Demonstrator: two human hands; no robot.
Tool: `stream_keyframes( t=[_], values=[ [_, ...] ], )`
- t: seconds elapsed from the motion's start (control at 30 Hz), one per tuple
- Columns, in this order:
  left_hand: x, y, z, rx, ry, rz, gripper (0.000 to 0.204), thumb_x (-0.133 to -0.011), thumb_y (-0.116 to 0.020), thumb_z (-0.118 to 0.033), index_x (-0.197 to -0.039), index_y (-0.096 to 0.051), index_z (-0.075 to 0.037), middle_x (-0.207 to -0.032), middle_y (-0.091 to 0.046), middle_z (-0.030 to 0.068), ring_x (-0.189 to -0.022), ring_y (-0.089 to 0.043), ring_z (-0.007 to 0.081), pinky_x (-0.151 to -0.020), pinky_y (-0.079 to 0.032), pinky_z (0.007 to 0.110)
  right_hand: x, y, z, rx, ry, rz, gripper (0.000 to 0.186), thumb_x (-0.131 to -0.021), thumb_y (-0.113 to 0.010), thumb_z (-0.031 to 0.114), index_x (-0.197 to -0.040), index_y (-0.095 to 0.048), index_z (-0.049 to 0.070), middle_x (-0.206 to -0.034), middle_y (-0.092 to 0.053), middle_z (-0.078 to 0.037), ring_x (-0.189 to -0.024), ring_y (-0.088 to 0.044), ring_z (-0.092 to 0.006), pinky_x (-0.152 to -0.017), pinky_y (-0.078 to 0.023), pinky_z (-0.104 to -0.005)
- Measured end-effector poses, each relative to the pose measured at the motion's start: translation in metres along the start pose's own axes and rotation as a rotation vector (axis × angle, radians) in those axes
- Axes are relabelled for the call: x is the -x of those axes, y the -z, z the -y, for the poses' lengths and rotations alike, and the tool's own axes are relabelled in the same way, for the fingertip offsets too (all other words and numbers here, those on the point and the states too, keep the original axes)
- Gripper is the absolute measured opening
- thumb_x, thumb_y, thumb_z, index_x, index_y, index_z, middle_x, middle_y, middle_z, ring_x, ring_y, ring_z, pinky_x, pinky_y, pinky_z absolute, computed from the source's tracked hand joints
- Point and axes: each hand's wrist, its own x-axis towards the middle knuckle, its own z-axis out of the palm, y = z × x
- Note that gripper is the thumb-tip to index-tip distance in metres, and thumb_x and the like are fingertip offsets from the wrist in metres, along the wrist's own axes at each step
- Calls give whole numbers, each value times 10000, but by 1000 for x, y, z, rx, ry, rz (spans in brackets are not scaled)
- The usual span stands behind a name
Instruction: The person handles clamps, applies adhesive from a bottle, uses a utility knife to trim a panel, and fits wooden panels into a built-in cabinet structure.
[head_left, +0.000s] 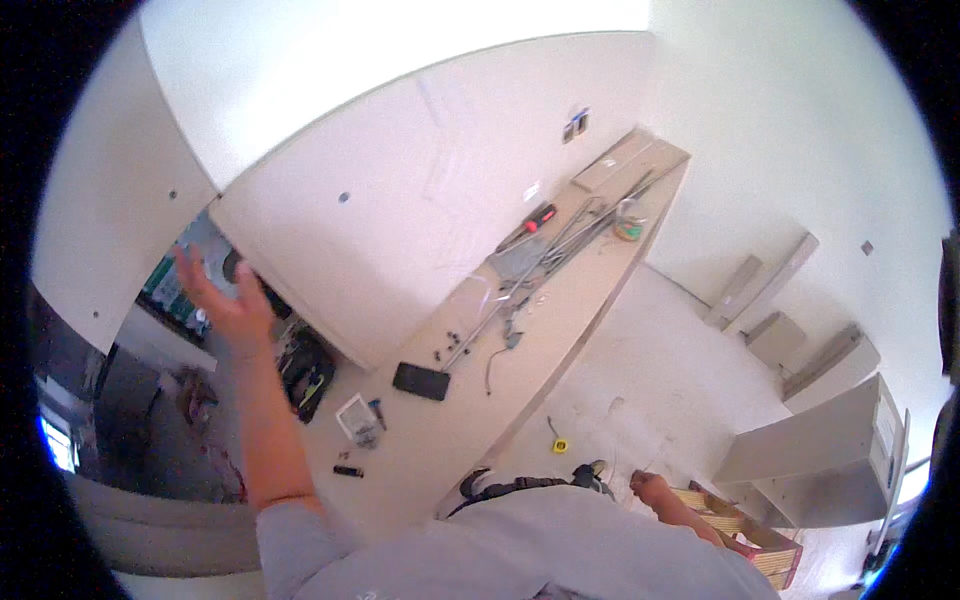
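My left hand (235, 310) is raised with its fingers spread, holding nothing. It is in front of the opening beside the edge of a pale wall panel (330, 230); whether it touches that edge I cannot tell. Below it, a black and green power tool (305, 372) rests at the end of the long counter (540, 375). Low at my right side, my right hand (652, 487) has its fingers curled closed. Whatever may be inside them is too small to make out. On the counter lie a black phone (421, 381), a white square frame (357, 418) and several small dark parts.
Farther along the counter are a red and black hand tool (540, 218), metal rods (560, 250) and a green roll (628, 230). A yellow tape measure (560, 445) lies on the floor. Boards (775, 280) lean on the right wall, near a box-like cabinet (820, 455) and a wooden crate (770, 555).
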Motion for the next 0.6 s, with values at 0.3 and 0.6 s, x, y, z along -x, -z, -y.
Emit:
stream_keyframes(
  t=[0.3,0.6],
  values=[
    [-64,-36,-30,-576,-127,332,491,-946,-620,-291,-1353,-540,-29,-1381,-552,212,-1305,-489,387,-1118,-362,515,73,-43,-173,-160,101,-203,206,-777,-698,294,-939,-719,168,-851,-709,-118,-787,-683,-345,-706,-551,-475],
    [-51,-71,-25,-710,-68,152,398,-957,-618,-341,-1226,-630,-49,-1208,-650,167,-1189,-560,352,-1043,-409,491,104,36,-243,-391,-486,338,433,-927,-574,392,-1222,-693,98,-1246,-684,-145,-1128,-652,-317,-986,-504,-410]
  ],
)
